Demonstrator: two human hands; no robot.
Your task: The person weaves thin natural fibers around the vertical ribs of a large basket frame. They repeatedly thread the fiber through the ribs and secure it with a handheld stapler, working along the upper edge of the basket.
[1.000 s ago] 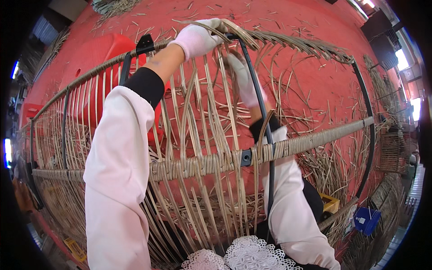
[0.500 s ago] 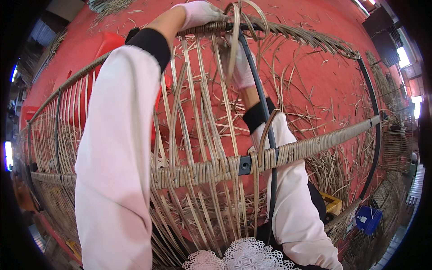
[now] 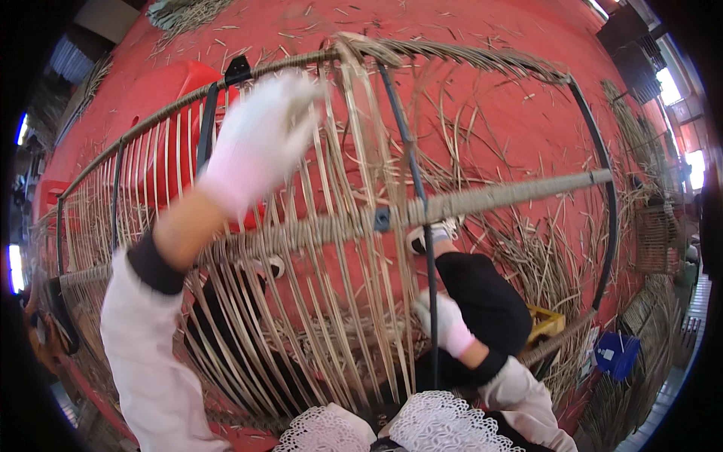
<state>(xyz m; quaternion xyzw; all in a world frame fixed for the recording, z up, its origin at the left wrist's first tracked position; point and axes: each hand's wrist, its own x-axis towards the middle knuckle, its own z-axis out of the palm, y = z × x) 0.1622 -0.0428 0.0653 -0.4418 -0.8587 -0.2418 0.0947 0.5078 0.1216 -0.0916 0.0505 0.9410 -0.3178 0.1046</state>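
A frame of dark metal rods wrapped and strung with tan rattan-like strips (image 3: 331, 301) lies across my lap. My left hand (image 3: 263, 135), in a white and pink glove, is over the frame's upper left part, blurred by motion. Its thumb and fingers look apart, and I see nothing in them. My right hand (image 3: 446, 322), gloved too, is low beside the upright dark rod (image 3: 431, 279). Its fingers close on a strip (image 3: 407, 301) that runs down past the wrapped middle bar (image 3: 489, 202). The rod partly hides that hand.
Behind the frame at left is a red plastic chair (image 3: 177, 83). Loose strips (image 3: 550, 279) litter the red floor. A yellow crate (image 3: 546, 324) and a blue box (image 3: 617, 354) stand at right. My legs (image 3: 482, 294) are beneath the frame.
Both hands have left the top bar. My left hand has come down and left; my right hand has dropped below the middle bar. The large strip loop at the top has gone, and the frame has shifted slightly.
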